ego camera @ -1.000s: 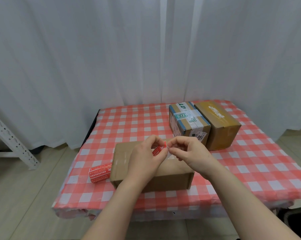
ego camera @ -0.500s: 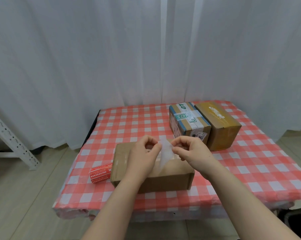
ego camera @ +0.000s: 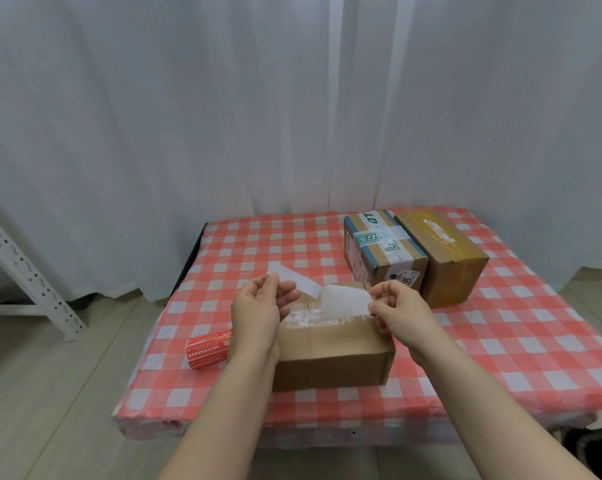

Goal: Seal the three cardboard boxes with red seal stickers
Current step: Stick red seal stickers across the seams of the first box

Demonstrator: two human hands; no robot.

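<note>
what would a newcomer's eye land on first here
Mid-table, the left hand pinches a white strip, the right hand a pale sheet, both above a plain cardboard box. A red sticker stack lies left of it; a taped box and a yellowish box stand back right.

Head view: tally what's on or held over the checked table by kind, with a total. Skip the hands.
brown cardboard boxes: 3
red rectangular seal-sticker stack: 1
white paper strip, pinched by left hand: 1
translucent white sheet, pinched by right hand: 1
Total: 6
</note>
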